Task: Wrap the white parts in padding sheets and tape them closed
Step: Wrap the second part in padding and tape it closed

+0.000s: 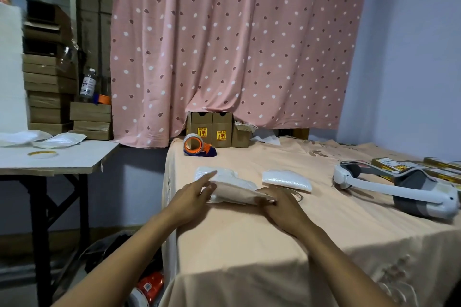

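Note:
A padding-sheet bundle (234,190), white with a tan face, lies on the peach-covered table (249,232). My left hand (193,194) rests on its left end, index finger stretched forward over the white part. My right hand (277,203) pinches the bundle's right corner. A second white padded piece (287,179) lies just to the right, untouched. An orange tape dispenser (197,148) with a tape roll stands at the table's far left corner.
A white and grey headset (399,189) lies at the right, with flat printed boxes (411,164) behind it. A side table (50,159) at the left holds white padded packs (59,139) and a tape roll (42,154). Cardboard boxes (217,132) stand under the pink curtain.

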